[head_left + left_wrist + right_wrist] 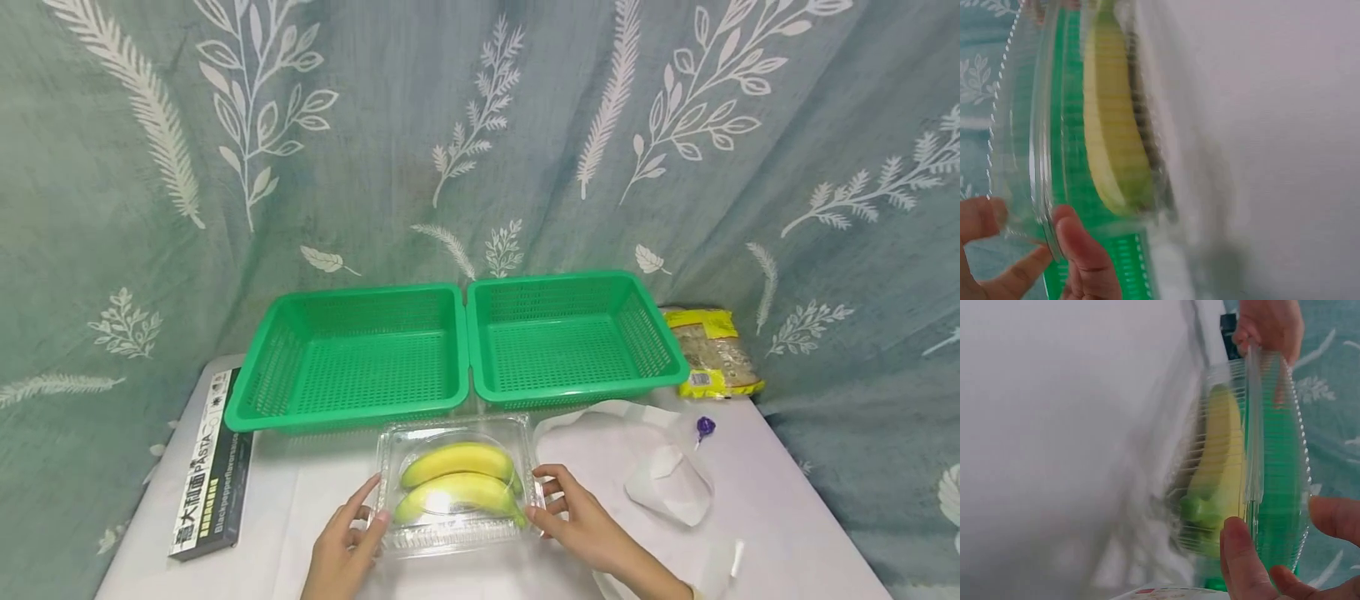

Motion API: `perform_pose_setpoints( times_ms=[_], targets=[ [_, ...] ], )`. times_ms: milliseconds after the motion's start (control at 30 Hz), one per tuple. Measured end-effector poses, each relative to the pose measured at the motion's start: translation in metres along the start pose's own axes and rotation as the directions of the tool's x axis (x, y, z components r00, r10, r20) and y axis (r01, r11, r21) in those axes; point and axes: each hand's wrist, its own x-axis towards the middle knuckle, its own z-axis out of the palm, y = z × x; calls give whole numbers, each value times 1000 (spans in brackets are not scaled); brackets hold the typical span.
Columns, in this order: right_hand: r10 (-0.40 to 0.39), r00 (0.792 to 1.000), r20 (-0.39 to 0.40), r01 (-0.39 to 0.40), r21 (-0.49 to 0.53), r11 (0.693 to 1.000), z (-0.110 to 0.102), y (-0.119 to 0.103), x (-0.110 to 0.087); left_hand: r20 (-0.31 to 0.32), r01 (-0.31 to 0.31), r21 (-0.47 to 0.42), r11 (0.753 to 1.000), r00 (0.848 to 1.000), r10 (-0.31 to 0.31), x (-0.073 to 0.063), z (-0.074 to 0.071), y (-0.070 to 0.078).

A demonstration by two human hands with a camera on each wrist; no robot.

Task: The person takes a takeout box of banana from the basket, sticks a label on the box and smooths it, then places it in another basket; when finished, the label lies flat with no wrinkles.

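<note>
A clear plastic clamshell box (459, 540) with two yellow, green-tipped bananas (457, 493) inside is at the front middle of the table, its lid down. My left hand (347, 537) grips its left side, with thumb and fingertips at the rim in the left wrist view. On the opposite side my right hand (581, 521) holds the box by its right edge, fingers spread along the rim in the right wrist view. Through the clear wall one banana (1113, 119) shows lengthwise. Both palms are mostly turned out of sight in the head view.
Two green baskets (348, 414) (581, 387) stand side by side behind the box. A pasta box (210, 475) lies at the left. To the right are a crumpled white bag (671, 487), a purple lollipop (705, 427) and a yellow food packet (712, 354). A patterned curtain (405, 125) hangs behind.
</note>
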Motion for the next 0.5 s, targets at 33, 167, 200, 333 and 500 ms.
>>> perform_pose_setpoints(
  times_ms=[33,167,200,333,500],
  targets=[
    [0,1000,-1,0,-6,1000,0,2,2,2,4,2,1000,1000,-4,2,2,0],
    [-9,1000,-1,9,-40,999,-2,2,9,25,44,15,999,999,-45,8,5,3],
    [-16,1000,4,17,-68,998,-4,1,10,33,58,10,998,998,-58,9,4,4],
    [-44,999,30,49,-204,978,-19,-9,5,60,83,-2,997,995,-83,13,-3,5],
    [-16,1000,-25,5,-393,920,-43,-18,-25,-33,98,58,993,995,-96,13,-15,1]
  ],
)
